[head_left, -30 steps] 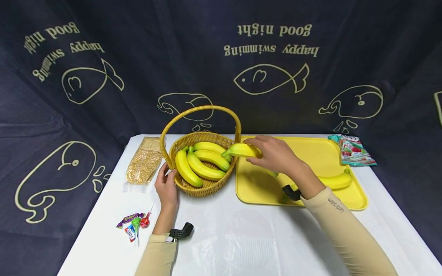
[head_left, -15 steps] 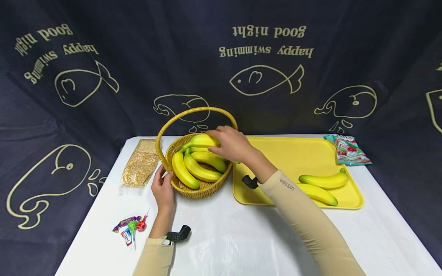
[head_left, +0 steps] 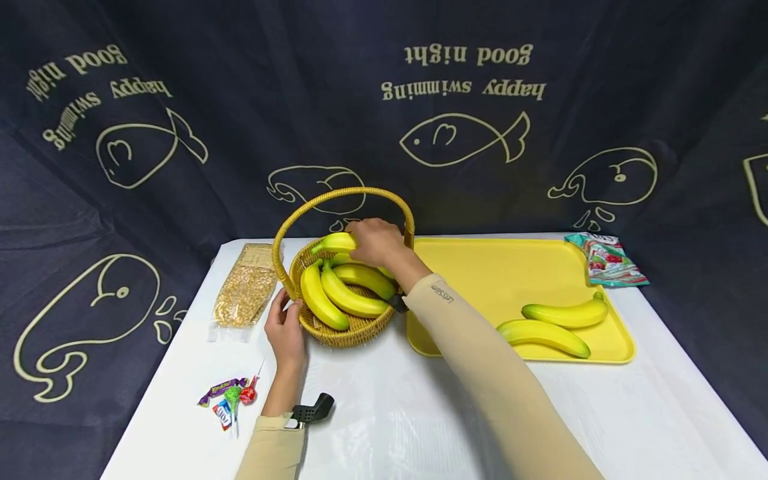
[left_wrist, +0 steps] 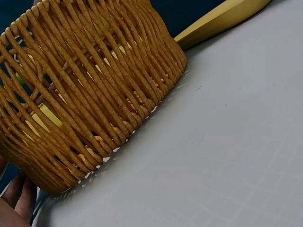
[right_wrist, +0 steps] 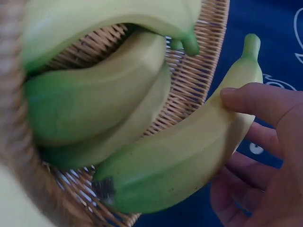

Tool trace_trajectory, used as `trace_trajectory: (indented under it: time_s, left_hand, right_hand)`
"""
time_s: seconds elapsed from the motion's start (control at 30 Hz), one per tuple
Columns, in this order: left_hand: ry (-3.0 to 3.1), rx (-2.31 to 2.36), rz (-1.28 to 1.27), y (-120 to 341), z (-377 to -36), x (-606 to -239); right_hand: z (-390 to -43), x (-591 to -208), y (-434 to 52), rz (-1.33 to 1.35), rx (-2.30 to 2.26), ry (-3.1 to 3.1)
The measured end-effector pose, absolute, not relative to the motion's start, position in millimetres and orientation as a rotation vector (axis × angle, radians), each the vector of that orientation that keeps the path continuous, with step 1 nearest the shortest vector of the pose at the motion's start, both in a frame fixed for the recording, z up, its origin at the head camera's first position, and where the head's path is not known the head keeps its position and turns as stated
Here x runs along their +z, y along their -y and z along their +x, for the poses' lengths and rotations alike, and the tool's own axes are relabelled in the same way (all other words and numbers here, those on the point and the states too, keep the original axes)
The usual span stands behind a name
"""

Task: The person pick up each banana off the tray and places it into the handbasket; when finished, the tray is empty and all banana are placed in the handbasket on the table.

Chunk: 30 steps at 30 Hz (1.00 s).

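Note:
A woven basket (head_left: 345, 328) with a tall handle stands on the white table and holds several bananas (head_left: 345, 293). My right hand (head_left: 373, 241) grips another banana (head_left: 333, 243) over the basket's far rim; the right wrist view shows the thumb and fingers (right_wrist: 258, 101) curled round this banana (right_wrist: 189, 156). My left hand (head_left: 286, 328) rests against the basket's left side, and the basket wall (left_wrist: 90, 94) fills the left wrist view. On the yellow tray (head_left: 492, 273) to the right lie two bananas (head_left: 555, 323).
A clear bag of grains (head_left: 246, 288) lies left of the basket. Wrapped candies (head_left: 229, 397) sit near the front left edge. A snack packet (head_left: 605, 259) lies behind the tray's right corner. A dark curtain with fish prints hangs behind the table.
My right hand carried a banana from the tray leftward to the far side of the basket. The left hand stayed at the basket's side.

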<state>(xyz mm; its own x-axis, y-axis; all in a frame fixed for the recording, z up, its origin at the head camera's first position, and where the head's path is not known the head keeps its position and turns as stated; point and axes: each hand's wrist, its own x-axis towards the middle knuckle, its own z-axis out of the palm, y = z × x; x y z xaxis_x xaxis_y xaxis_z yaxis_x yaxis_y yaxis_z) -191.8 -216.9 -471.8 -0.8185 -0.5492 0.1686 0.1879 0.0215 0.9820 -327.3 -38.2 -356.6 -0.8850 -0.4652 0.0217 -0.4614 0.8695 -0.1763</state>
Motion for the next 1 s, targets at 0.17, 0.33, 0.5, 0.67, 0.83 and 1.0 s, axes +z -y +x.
trace_trajectory:
  time_s: [0.17, 0.33, 0.5, 0.67, 0.83, 1.0]
  left_hand:
    - [1.804, -1.839, 0.363, 218.6, -190.4, -471.4]
    - [1.778, -1.810, 0.393, 223.5, -187.6, -470.7]
    - [1.796, -1.831, 0.389, 221.5, -188.8, -469.4]
    - [1.782, -1.837, 0.385, 219.5, -190.8, -468.9]
    - [1.792, -1.843, 0.394, 217.2, -191.7, -470.7]
    - [1.794, -1.849, 0.383, 214.6, -191.8, -470.4]
  right_hand:
    - [-336.8, -368.9, 55.0, -0.648, -0.177, -2.999]
    - [-342.0, -382.5, 68.2, -0.631, -0.188, -2.978]
    - [-343.9, -391.1, 67.8, -0.568, -0.165, -3.013]
    - [-345.6, -394.4, 64.9, -0.610, -0.164, -3.048]
    - [-347.5, -398.4, 63.3, -0.608, -0.177, -3.058]
    - [-349.8, -399.9, 57.2, -0.629, -0.231, -3.049]
